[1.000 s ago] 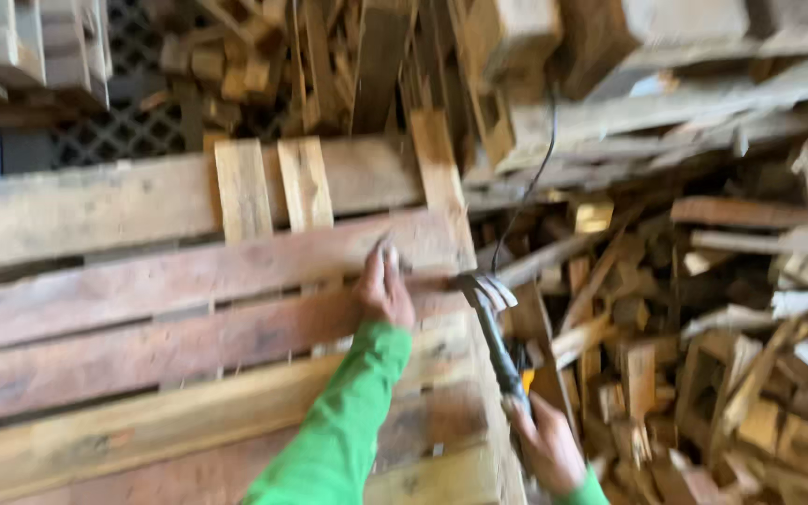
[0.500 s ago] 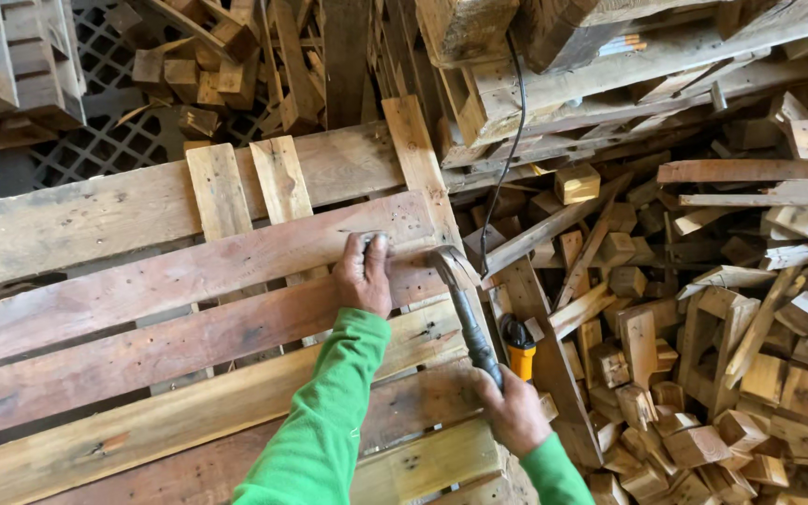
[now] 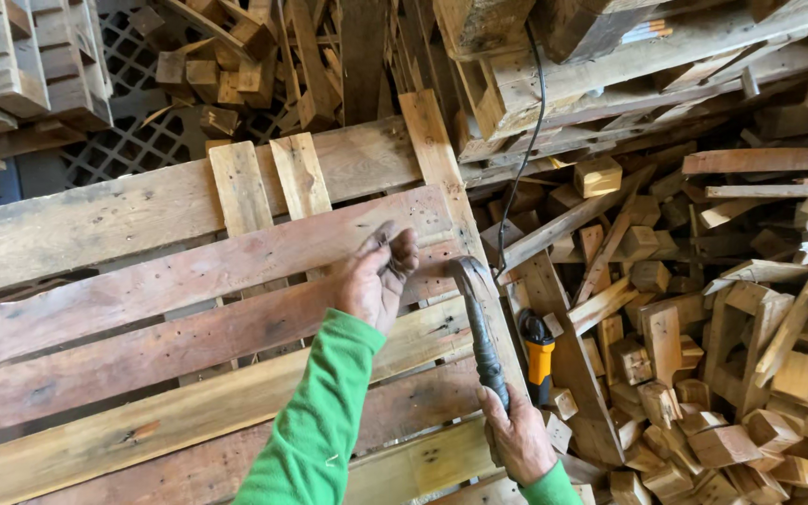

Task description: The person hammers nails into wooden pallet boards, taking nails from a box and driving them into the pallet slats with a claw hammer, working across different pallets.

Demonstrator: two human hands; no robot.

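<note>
On pallet point(image 3: 142, 281), left hand point(image 3: 376, 276) perhaps pinching nail, right hand point(image 3: 521, 440) gripping hammer point(image 3: 479, 318) beside it.

Daylight falls on a cluttered wood yard, where a heap of short offcut blocks point(image 3: 694, 374) fills the right side, stacked pallets point(image 3: 628, 65) and a black cable point(image 3: 526, 140) rise behind, and dark lattice grating point(image 3: 123, 140) shows upper left.
</note>
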